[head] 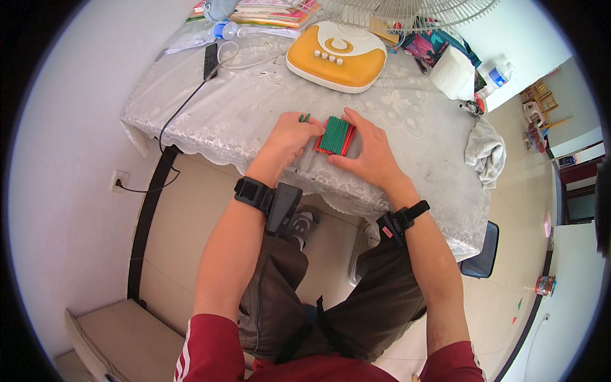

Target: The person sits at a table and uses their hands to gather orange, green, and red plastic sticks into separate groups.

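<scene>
A small stack of short sticks lies on the lace tablecloth in front of me. Green sticks [335,135] form its top layer, side by side, with red sticks [350,139] showing beneath them at the right and left edges. My left hand [297,132] is at the stack's left side, its fingers closed around a few loose green sticks [304,118] whose ends poke out on top. Curved around the right side is my right hand [370,150], thumb at the near edge and fingers at the far corner. Both wrists wear black strapped devices.
Beyond the stack sits a yellow and white case [338,56]. A black power strip [210,61] with cables lies at the left, near a plastic bottle [226,30] and piled books [267,13]. A wire fan guard [405,12], toilet roll [452,73] and grey cloth [485,149] are farther right.
</scene>
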A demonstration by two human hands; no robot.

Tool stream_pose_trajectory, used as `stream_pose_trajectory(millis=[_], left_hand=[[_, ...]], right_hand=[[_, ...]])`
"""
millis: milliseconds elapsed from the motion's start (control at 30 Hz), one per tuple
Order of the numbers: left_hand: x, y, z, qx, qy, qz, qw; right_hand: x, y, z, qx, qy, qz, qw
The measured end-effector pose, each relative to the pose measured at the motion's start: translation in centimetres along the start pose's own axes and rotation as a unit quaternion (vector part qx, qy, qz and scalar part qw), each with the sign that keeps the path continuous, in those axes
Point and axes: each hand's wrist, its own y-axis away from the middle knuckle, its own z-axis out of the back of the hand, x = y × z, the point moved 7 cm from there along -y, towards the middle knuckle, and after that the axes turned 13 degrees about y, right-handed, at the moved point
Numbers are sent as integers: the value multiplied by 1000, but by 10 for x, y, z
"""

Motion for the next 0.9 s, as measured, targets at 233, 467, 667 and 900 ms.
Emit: stream_pose_trajectory(millis=[233,467,667,900], left_hand=[[0,2,-1,13,8,7,1000],[-6,10,0,1,90,18,996],[-19,30,-27,134,258,43,956],[-27,55,-91,262,247,27,933]], right_hand=[[1,1,-2,-2,22,18,1000],[-8,4,6,17,-53,-25,998],[3,12,38,-11,-84,-33,996],[48,25,70,-49,-60,62,995]])
